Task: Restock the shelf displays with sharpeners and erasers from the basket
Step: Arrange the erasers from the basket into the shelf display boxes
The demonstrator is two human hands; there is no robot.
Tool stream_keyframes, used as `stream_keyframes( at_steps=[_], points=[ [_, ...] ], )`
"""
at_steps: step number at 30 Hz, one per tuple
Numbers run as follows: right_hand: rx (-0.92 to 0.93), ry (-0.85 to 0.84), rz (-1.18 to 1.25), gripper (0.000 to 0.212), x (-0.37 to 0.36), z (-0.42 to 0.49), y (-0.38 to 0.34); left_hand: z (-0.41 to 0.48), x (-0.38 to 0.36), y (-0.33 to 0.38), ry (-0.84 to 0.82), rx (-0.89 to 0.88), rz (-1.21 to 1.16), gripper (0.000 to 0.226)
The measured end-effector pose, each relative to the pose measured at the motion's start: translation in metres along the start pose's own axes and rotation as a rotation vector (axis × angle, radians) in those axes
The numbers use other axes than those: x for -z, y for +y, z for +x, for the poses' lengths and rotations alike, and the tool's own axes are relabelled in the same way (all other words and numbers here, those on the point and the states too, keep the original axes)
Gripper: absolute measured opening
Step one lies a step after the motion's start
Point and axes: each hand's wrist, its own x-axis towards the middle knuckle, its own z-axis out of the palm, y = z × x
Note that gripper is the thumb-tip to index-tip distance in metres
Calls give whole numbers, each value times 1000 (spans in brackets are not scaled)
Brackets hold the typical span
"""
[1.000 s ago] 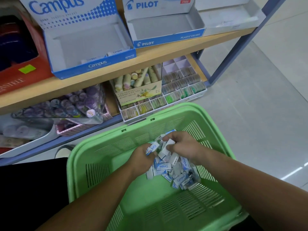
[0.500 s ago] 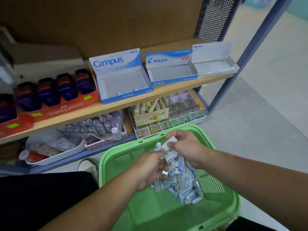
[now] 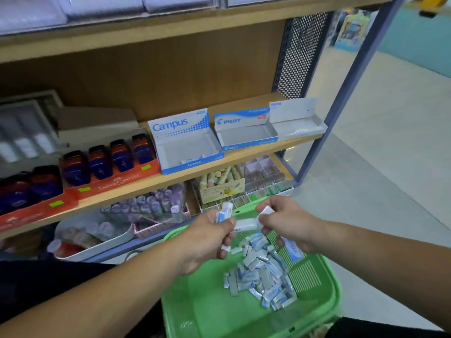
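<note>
Pastel tubes (image 3: 220, 175) — perforated panel (image 3: 301, 52)

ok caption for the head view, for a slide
Left hand and right hand hold erasers above the green basket, before a near-empty Campus box

erasers (image 3: 261, 274): blue-white, heaped | basket (image 3: 200, 306): green | Campus box (image 3: 185, 147): nearly empty

Within 1 second both hands came up out of the pile of erasers (image 3: 261, 274) in the basket (image 3: 328, 296). The left hand (image 3: 207, 242) rose to the far rim gripping a bunch of erasers (image 3: 225, 211). The right hand (image 3: 288, 223) lifted beside it, holding white erasers (image 3: 246, 224). The person's head tipped up too, bringing the whole shelf (image 3: 244, 156) and the Campus box (image 3: 185, 142) into sight.
</note>
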Motion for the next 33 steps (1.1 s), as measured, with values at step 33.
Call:
stream_keyframes(
  at_steps=[33],
  points=[
    [37,-390,504,25,53,7,-49,16,6,73,-55,-289,5,17]
  ],
)
